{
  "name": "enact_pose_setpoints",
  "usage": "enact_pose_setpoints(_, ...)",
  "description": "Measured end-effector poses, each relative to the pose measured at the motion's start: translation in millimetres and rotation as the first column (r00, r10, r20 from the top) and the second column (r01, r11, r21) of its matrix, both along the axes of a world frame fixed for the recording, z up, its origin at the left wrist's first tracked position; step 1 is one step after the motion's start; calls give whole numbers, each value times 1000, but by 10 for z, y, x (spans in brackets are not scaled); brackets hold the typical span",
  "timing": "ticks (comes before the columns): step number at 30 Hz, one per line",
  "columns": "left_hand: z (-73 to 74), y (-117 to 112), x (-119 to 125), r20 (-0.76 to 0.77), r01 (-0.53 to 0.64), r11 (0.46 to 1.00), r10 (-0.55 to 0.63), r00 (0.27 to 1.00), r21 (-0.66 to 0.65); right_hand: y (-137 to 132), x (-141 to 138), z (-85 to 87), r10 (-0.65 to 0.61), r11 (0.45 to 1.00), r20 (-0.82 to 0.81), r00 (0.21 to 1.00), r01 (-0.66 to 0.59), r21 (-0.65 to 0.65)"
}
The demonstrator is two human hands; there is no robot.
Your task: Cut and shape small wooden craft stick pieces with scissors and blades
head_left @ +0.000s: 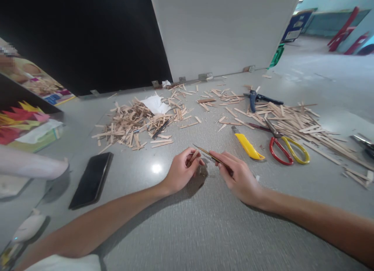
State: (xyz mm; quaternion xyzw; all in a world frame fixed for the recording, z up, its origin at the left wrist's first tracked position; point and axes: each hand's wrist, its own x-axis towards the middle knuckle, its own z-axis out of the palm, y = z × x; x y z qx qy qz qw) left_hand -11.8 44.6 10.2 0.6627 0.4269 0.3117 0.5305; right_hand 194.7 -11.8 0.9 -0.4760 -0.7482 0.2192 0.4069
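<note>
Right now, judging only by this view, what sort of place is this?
Probably a craft room or small workshop: heaps of cut wooden strips, scissors with red and yellow handles, and a yellow utility knife lie on a grey tabletop.

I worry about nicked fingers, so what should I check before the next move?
1. Left hand gripping the small wooden piece: ok.
2. Right hand holding the slim pointed tool: ok.
3. Tool's tip well clear of the left fingers: not ok, it is very close.
4. Blade of the yellow cutter retracted: cannot tell.
5. Scissors lying apart from both hands: ok.
</note>
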Motion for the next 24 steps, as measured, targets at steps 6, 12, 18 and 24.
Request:
enact_pose_setpoints(6, -5, 5, -10, -13, -5, 1000, 5, 1000, 14, -6, 3, 1, -3, 1000, 2, 1000, 3, -5)
enact_pose_setpoints(12, -2, 15, -18, -29, -9, 1000, 10, 1000, 29, -1, -1, -5, 1, 1000, -7, 1000, -1, 0)
enact_pose_setpoints(18, -1, 4, -18, -36, -9, 999, 10, 999, 33, -3, -2, -5, 2, 1000, -8, 1000, -2, -1)
enact_pose_setpoints(24, 6, 2, -16, -38, -6, 1000, 7, 999, 28, 6, 0, -15, 4, 1000, -8, 1000, -4, -2)
